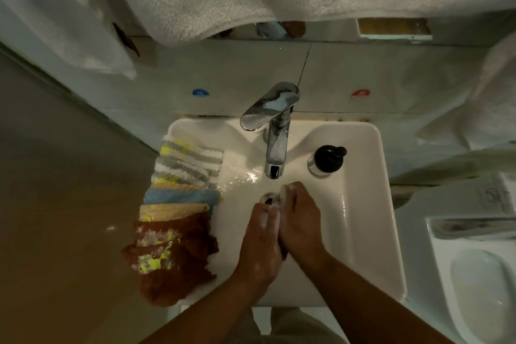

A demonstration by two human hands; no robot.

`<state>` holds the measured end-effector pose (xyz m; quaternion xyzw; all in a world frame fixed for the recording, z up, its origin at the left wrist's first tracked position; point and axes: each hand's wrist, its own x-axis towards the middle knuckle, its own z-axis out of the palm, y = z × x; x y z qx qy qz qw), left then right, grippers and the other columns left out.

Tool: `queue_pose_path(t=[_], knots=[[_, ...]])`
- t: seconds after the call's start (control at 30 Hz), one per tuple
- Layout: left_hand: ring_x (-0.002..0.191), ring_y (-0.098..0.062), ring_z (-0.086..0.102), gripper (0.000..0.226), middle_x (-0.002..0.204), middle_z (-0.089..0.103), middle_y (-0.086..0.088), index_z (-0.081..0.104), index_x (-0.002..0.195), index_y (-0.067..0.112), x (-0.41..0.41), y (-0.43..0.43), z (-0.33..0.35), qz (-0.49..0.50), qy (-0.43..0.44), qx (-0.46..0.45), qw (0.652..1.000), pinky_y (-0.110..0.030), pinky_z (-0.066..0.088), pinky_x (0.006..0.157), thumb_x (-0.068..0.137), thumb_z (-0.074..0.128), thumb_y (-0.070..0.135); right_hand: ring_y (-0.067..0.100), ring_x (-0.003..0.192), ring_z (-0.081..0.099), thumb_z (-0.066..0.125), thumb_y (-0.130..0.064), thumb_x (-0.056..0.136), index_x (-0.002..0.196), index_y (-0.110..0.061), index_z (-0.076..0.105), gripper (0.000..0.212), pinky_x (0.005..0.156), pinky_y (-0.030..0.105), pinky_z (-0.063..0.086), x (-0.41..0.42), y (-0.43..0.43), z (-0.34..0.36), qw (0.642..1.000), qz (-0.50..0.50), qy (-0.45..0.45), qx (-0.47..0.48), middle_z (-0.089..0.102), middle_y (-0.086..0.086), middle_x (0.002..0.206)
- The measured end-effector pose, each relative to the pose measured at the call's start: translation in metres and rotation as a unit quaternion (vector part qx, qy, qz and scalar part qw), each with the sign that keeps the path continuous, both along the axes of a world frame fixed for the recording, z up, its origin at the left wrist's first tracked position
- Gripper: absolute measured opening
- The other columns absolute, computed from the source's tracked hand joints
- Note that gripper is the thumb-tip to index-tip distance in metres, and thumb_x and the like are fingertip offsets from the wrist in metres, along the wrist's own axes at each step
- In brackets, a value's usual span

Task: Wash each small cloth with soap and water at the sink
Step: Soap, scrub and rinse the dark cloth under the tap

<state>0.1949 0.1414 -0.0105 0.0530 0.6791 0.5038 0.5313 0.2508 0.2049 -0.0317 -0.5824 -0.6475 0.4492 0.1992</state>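
White lather coats the fingers of the left hand [262, 243] and right hand [301, 220], curled and pressed together round a brown cloth [283, 255]; only its dark edge shows below the palms. Scrubbing well probably means rubbing fold against fold, then turning it. The drain [267, 199] lies just past the fingertips, with the faucet [275, 153] farther beyond. The waiting cloth stack [178, 204] lies left of the left fingers on the sink [363, 190] rim.

Dim, greenish-warm light; glare on wet sink [363, 176] & faucet [275, 148]; fisheye bend, soft blur at edges.
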Motion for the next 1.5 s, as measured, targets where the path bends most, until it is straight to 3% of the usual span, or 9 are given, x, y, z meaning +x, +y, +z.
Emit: queue_pose_path(t=[0.2,0.4,0.63,0.77,0.87,1.13,1.23,1.37,1.5], knots=[[0.083,-0.028,0.067,0.009,0.087,0.065,-0.008,0.055,0.093,0.024,-0.036,0.009,-0.023,-0.001,0.159,-0.048,0.986,-0.056,0.056,0.083,0.099,0.06,0.028,0.009,0.061,0.064,0.038,-0.032,0.108,0.09,-0.024,0.054,0.026,0.055,0.027,0.053,0.006,-0.039,0.004,0.991,0.11,0.003,-0.074,0.063,-0.004,0.071],[0.057,-0.006,0.061,0.018,0.082,0.064,-0.009,0.055,0.097,0.022,0.004,0.0,0.007,-0.013,-0.007,-0.037,0.999,-0.02,0.045,0.046,0.106,0.045,0.034,0.004,0.064,0.059,0.051,-0.03,0.104,0.081,-0.018,0.056,0.026,0.065,0.024,0.046,0.001,0.007,-0.01,1.0,-0.004,-0.011,-0.018,0.06,-0.009,0.069],[0.074,-0.02,0.06,0.017,0.08,0.059,-0.004,0.047,0.086,0.025,-0.032,0.01,-0.022,-0.029,0.243,-0.057,0.968,-0.039,0.052,0.072,0.101,0.055,0.028,0.006,0.056,0.061,0.046,-0.035,0.106,0.093,-0.015,0.055,0.025,0.051,0.025,0.048,0.015,-0.037,0.0,0.991,0.1,0.019,-0.091,0.063,-0.002,0.067],[0.061,-0.004,0.059,0.023,0.077,0.055,-0.001,0.048,0.085,0.019,-0.022,0.003,-0.017,-0.052,0.141,-0.051,0.987,-0.015,0.05,0.054,0.107,0.041,0.018,0.006,0.06,0.062,0.055,-0.036,0.102,0.095,-0.02,0.056,0.017,0.057,0.022,0.05,0.002,-0.023,0.011,0.992,0.117,0.035,-0.025,0.062,-0.006,0.069],[0.046,-0.006,0.047,0.022,0.063,0.049,-0.003,0.049,0.088,0.012,0.007,-0.01,0.002,-0.081,0.126,-0.008,0.989,-0.019,0.038,0.04,0.106,0.048,0.026,-0.002,0.071,0.062,0.06,-0.026,0.099,0.095,-0.022,0.06,0.005,0.063,0.014,0.044,0.004,0.011,-0.01,0.999,0.037,-0.023,-0.024,0.064,-0.013,0.077],[0.074,-0.019,0.06,0.017,0.082,0.06,-0.007,0.051,0.085,0.02,-0.027,0.011,-0.02,0.061,0.121,-0.051,0.989,-0.04,0.052,0.075,0.102,0.055,0.02,0.003,0.063,0.063,0.047,-0.023,0.106,0.093,-0.025,0.053,0.014,0.056,0.021,0.052,0.01,-0.034,0.015,0.99,0.13,0.004,-0.062,0.061,-0.005,0.067],[0.062,-0.015,0.059,0.02,0.072,0.058,-0.005,0.057,0.088,0.016,-0.001,0.001,-0.001,0.029,-0.007,-0.02,0.999,-0.027,0.05,0.054,0.104,0.052,0.028,-0.005,0.067,0.059,0.052,-0.024,0.103,0.084,-0.023,0.053,0.019,0.058,0.012,0.042,0.003,0.003,0.0,0.998,0.056,-0.031,-0.025,0.058,-0.011,0.07],[0.062,-0.018,0.058,0.016,0.071,0.058,-0.011,0.06,0.083,0.02,-0.011,-0.001,0.001,-0.011,0.029,0.005,1.0,-0.031,0.049,0.054,0.098,0.063,0.023,0.005,0.06,0.062,0.047,-0.025,0.105,0.088,-0.017,0.055,0.02,0.058,0.033,0.054,0.015,-0.008,-0.01,0.988,0.1,-0.032,-0.109,0.064,-0.002,0.073],[0.082,-0.02,0.064,0.007,0.088,0.065,-0.007,0.059,0.096,0.016,-0.032,0.011,-0.016,0.037,0.128,-0.042,0.99,-0.029,0.053,0.073,0.101,0.056,0.014,0.013,0.053,0.064,0.045,-0.028,0.107,0.095,-0.017,0.055,0.019,0.05,0.03,0.055,0.015,-0.037,0.008,0.982,0.167,0.009,-0.092,0.063,0.001,0.064]])
